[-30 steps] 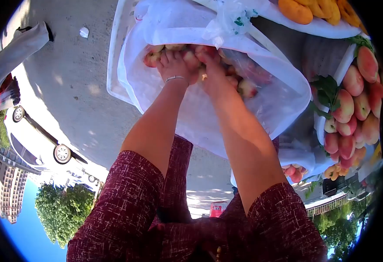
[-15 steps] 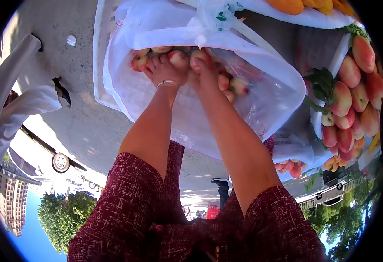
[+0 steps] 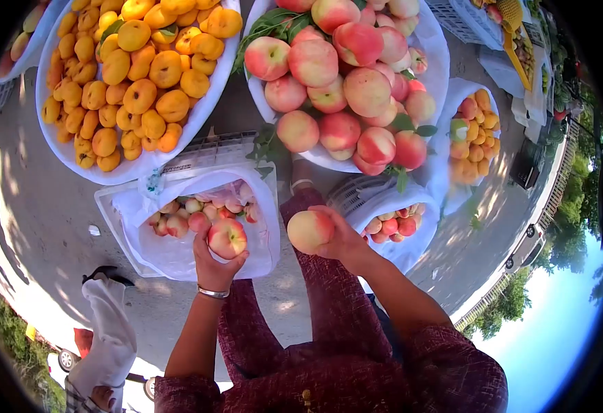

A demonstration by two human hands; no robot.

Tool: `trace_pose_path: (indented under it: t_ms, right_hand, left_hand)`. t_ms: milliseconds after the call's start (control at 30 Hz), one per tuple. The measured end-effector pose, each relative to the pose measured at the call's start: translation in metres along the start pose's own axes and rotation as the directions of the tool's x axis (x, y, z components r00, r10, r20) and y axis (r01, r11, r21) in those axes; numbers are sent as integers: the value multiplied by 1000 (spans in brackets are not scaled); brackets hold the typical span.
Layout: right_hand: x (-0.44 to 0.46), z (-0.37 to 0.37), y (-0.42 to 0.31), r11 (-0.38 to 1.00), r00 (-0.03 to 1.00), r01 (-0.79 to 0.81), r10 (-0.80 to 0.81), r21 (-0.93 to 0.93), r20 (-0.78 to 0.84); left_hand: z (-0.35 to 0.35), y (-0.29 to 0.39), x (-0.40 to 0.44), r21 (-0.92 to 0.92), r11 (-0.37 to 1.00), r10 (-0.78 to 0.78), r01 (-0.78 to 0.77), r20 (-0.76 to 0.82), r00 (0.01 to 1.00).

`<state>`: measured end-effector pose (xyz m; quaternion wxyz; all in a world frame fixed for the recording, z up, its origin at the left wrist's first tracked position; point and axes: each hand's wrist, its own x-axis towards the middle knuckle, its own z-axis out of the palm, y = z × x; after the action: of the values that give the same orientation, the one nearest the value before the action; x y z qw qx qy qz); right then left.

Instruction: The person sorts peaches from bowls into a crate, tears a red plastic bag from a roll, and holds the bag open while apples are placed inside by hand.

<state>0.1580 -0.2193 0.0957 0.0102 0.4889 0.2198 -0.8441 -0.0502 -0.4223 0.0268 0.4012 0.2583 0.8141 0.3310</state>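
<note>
My left hand (image 3: 213, 271), with a bracelet at the wrist, is closed around a red-and-yellow peach (image 3: 227, 238), its stem hollow facing up. That hand is over the near side of a crate lined with white plastic (image 3: 170, 259), where several smaller peaches (image 3: 177, 226) lie. To the right, my right hand (image 3: 347, 242) grips a paler peach (image 3: 309, 232) with a red blush, raised above my leg. Its fingers are partly hidden. Beyond it stands a large white-lined basket heaped with pink-red peaches (image 3: 368, 91), some green leaves among them.
At the far left is a lined basket of flat orange peaches (image 3: 139, 96). Another lined crate of small peaches (image 3: 392, 225) sits right of my right hand, with a basket of orange fruit (image 3: 478, 134) further right. A person in white trousers (image 3: 111, 323) is at lower left.
Both hands have come up out of the lined crate, each now with a peach. The view has shifted, bringing the large fruit baskets into sight.
</note>
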Motion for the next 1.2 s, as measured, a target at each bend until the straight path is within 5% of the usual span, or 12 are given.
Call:
trace_pose_path:
  t_ms: [133,233,367,467,667,767,967,1200]
  right_hand:
    - [-51,-63,-94,974,942,220,-227,-57,-246]
    - [-42,-122,-146,846,720,445,-533,-294,-444]
    - [11,-225,-205,775,511,344,-628,-531,-587]
    - [60,-281,-233,794,526,290,-599,-534,-604]
    - [105,-307,-261,809,590,40,-493,-587,-640]
    - [115,-331,-257,791,488,-52,-512,-609,-707]
    - [104,-355,-234,838,529,63,-488,-542,-694]
    - [111,-364,-230,815,531,-92,-446,-572,-721]
  left_hand:
    - [40,133,62,3,952,303,-307,165,939]
    - [79,237,123,93,794,562,-600,264,784]
    - [158,312,183,233,547,707,-804,386,592]
    - [213,334,213,357,390,689,-848,497,527]
    - [292,384,265,589,338,494,-734,552,671]
    - [329,407,295,690,303,345,-657,563,751]
    - [387,404,319,675,58,284,-736,696,660]
    - [415,371,333,669,-88,245,-738,733,635]
